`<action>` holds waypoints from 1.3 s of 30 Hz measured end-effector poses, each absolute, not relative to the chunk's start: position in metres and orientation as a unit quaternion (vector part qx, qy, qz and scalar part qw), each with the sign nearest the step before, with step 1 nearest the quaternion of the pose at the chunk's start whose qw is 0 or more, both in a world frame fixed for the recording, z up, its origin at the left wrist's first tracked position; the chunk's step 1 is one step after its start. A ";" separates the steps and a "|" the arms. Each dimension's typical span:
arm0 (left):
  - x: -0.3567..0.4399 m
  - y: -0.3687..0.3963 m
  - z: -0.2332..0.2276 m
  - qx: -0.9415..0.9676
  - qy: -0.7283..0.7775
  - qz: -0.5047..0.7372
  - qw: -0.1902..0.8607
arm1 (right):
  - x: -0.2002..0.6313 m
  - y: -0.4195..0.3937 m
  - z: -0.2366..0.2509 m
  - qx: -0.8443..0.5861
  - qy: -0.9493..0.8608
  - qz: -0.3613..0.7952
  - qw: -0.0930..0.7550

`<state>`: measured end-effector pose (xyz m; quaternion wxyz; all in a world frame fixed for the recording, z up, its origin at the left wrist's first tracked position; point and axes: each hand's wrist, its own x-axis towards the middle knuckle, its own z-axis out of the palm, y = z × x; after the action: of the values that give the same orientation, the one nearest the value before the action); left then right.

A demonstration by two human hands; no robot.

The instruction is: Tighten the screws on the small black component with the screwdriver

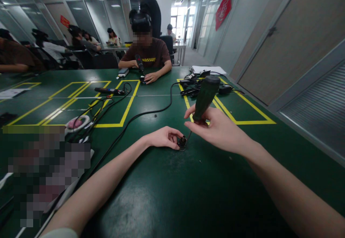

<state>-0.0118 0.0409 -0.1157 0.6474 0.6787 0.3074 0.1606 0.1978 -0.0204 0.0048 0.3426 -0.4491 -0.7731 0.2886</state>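
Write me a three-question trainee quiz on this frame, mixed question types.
1. True or false: the right hand holds a green-handled screwdriver with its tip pointing down.
2. What does the left hand pinch against the green table? A) small dark cylindrical part B) roll of tape C) phone
3. Fill in: the black cable runs across the table on the ____ hand's side.

Key: 1 true; 2 A, the small dark part; 3 left.

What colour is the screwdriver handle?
Dark green, on the screwdriver in the right hand; head view.
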 end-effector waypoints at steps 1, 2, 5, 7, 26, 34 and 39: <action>-0.012 0.041 -0.116 0.678 0.307 0.161 0.648 | 0.198 -0.020 0.005 -0.447 -0.773 0.290 0.346; -0.012 0.041 -0.117 0.678 0.308 0.160 0.648 | 0.198 -0.021 0.006 -0.445 -0.773 0.289 0.347; -0.012 0.042 -0.117 0.679 0.309 0.157 0.647 | 0.197 -0.021 0.007 -0.445 -0.774 0.290 0.345; -0.012 0.042 -0.117 0.680 0.309 0.157 0.646 | 0.197 -0.022 0.007 -0.449 -0.773 0.290 0.341; -0.012 0.040 -0.115 0.674 0.308 0.159 0.652 | 0.197 -0.021 0.006 -0.455 -0.782 0.274 0.327; -0.012 0.041 -0.117 0.677 0.309 0.159 0.649 | 0.198 -0.020 0.004 -0.453 -0.780 0.270 0.337; -0.012 0.042 -0.119 0.679 0.308 0.158 0.648 | 0.197 -0.020 0.005 -0.452 -0.781 0.272 0.335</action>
<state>-0.0118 0.0423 -0.1187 0.6480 0.6786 0.3077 0.1580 0.1972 -0.0204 0.0051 0.3348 -0.4522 -0.7806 0.2723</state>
